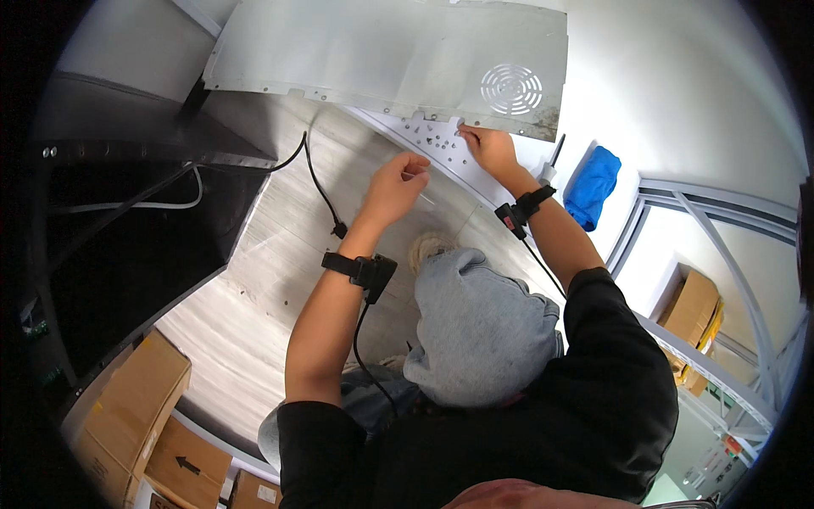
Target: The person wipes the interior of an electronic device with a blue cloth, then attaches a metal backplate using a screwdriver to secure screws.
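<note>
OK, metal panel w/ round slotted vent is across the top of the view; its near edge overlaps the white table on the R side, & its L part sticks out past the table edge over the wood-look floor. Table edge runs diag., upper L to lower R. Small screws sit scattered on the table strip btwn that edge & the panel, so room there's tight. More open room over the floor, btwn the table & the dark cabinet at far L, tho a black cable w/ a plug hangs in that gap. Denim-clad knee takes up the middle, below the hands.

R arm reaches up & inward, elbow bent; R hand is at the panel's near edge, thumb & index nearly together by a small tab, just beside the screws. Can't tell if they grip the edge or a small part. L arm comes up fairly straight; L hand is off the table edge, over floor, fingers half-curled w/ thumb near fingertips; can't tell if anything's in it. Black wrist strap w/ a small box on L, similar one on R. Blue cloth lies R of R wrist, apart from it.
</note>
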The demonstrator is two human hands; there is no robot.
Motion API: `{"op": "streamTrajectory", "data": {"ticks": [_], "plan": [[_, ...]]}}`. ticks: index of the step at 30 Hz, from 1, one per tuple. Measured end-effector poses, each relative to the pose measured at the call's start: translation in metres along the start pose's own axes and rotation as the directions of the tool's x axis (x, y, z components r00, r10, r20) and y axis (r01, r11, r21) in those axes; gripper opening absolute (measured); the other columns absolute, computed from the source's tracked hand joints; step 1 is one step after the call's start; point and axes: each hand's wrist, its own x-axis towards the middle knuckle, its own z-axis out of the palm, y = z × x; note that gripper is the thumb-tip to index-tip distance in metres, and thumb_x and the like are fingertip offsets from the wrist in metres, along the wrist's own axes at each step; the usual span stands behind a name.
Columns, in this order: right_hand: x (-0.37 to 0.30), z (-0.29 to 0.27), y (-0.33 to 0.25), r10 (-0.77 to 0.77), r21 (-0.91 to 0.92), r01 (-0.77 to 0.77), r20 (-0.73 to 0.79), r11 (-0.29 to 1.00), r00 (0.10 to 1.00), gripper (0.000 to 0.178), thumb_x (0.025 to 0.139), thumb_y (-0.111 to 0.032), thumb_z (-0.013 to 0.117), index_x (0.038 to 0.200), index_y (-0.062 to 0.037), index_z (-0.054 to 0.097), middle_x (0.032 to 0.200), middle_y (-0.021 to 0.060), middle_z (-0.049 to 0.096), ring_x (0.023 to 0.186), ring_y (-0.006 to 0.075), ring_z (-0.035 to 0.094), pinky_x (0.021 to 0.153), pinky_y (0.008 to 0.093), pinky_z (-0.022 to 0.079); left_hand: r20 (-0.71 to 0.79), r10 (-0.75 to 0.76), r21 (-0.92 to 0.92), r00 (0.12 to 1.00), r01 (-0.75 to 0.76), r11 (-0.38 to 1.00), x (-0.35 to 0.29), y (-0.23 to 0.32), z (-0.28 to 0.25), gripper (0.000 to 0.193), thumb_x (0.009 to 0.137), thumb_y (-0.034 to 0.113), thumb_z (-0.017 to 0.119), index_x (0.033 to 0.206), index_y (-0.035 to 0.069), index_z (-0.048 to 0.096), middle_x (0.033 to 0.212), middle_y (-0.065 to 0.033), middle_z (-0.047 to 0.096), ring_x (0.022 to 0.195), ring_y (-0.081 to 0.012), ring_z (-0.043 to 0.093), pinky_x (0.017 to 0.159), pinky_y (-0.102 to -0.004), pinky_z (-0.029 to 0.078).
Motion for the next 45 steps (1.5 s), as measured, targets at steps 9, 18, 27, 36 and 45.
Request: {"op": "streamTrajectory", "data": {"ticks": [9, 18, 27, 36, 45], "plan": [[-0.035, -0.057, 0.000, 0.649, 0.903, -0.344, 0.102, 0.258, 0.754, 0.011, 0.086, -0.001, 0.054, 0.093, 0.0057, 0.060, 0.082, 0.0164, 0.068, 0.067, 0.0219, 0.066, 0.061, 0.0293, 0.053, 0.044, -0.255, -0.520, 0.966, 0.240, 0.820, 0.021, 0.036, 0.014, 0.026, 0.094, 0.013, 0.054, 0.118, 0.002, 0.055, 0.106, -0.0102, 0.066, 0.092, -0.0195, 0.067, 0.077, -0.0287, 0.054], [-0.064, -0.102, 0.000, 0.515, 0.911, -0.410, 0.371, -0.040, 0.773, 0.017, 0.095, -0.005, 0.043, 0.098, -0.0052, 0.060, 0.079, 0.0038, 0.060, 0.065, 0.0151, 0.057, 0.058, 0.0273, 0.045, 0.098, -0.286, -0.737, 0.953, 0.263, 0.622, 0.047, 0.049, 0.043, 0.027, 0.097, 0.011, 0.049, 0.120, -0.002, 0.043, 0.118, -0.0170, 0.059, 0.100, -0.0307, 0.066, 0.084, -0.0347, 0.057], [-0.042, -0.073, -0.015, 0.328, 0.895, -0.340, 0.426, -0.290, 0.843, 0.015, 0.081, -0.004, 0.060, 0.096, -0.0024, 0.059, 0.078, 0.0049, 0.055, 0.065, 0.0155, 0.050, 0.059, 0.0282, 0.039, 0.075, -0.370, -0.903, 0.926, 0.221, 0.369, 0.070, 0.045, 0.050, 0.024, 0.098, 0.017, 0.049, 0.113, -0.002, 0.044, 0.118, -0.0163, 0.057, 0.107, -0.0345, 0.062, 0.087, -0.0377, 0.056], [0.008, -0.054, -0.060, 0.626, 0.931, -0.158, -0.090, 0.329, 0.775, 0.023, 0.095, -0.026, 0.062, 0.102, -0.0050, 0.059, 0.074, -0.0016, 0.054, 0.053, 0.0061, 0.042, 0.044, 0.0233, 0.034, 0.122, -0.347, -0.875, 0.930, 0.266, 0.405, 0.068, 0.052, 0.050, 0.028, 0.097, 0.023, 0.051, 0.114, 0.002, 0.050, 0.110, -0.0149, 0.062, 0.104, -0.0307, 0.063, 0.084, -0.0386, 0.055], [0.024, -0.071, -0.099, 0.608, 0.961, 0.034, -0.201, 0.274, 0.768, 0.011, 0.094, -0.011, 0.059, 0.105, -0.0106, 0.055, 0.079, -0.0033, 0.053, 0.049, 0.0045, 0.036, 0.041, 0.0220, 0.024, -0.148, -0.428, -0.876, 0.892, 0.082, 0.475, 0.046, 0.034, -0.013, 0.034, 0.096, 0.021, 0.051, 0.119, -0.004, 0.044, 0.112, -0.0154, 0.053, 0.100, -0.0338, 0.062, 0.083, -0.0394, 0.057]]}}
